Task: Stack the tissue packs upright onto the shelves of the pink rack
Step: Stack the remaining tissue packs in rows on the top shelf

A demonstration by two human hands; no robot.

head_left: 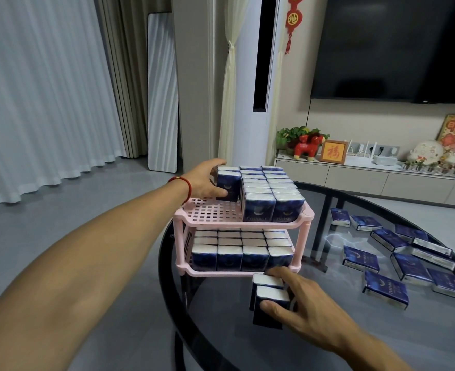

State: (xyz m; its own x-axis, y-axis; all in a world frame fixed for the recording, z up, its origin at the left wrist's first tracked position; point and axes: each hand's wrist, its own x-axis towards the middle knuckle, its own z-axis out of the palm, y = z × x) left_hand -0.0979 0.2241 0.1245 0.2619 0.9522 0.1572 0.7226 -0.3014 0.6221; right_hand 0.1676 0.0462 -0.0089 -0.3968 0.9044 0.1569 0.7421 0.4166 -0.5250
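Note:
A pink two-shelf rack (pixel 207 213) stands on a dark glass table (pixel 328 330). Its lower shelf is packed with upright blue-and-white tissue packs (pixel 229 257). On the upper shelf, two full rows of upright packs (pixel 270 194) fill the right side. My left hand (pixel 203 180) grips two upright packs (pixel 228 183) at the back left of that shelf. My right hand (pixel 296 303) holds two upright packs (pixel 268 298) standing on the table just in front of the rack's right corner.
Several loose tissue packs (pixel 408 253) lie flat on the right half of the table. The front left of the upper shelf is bare grid. Behind the table are a TV cabinet (pixel 368 178) with ornaments, a wall TV and curtains.

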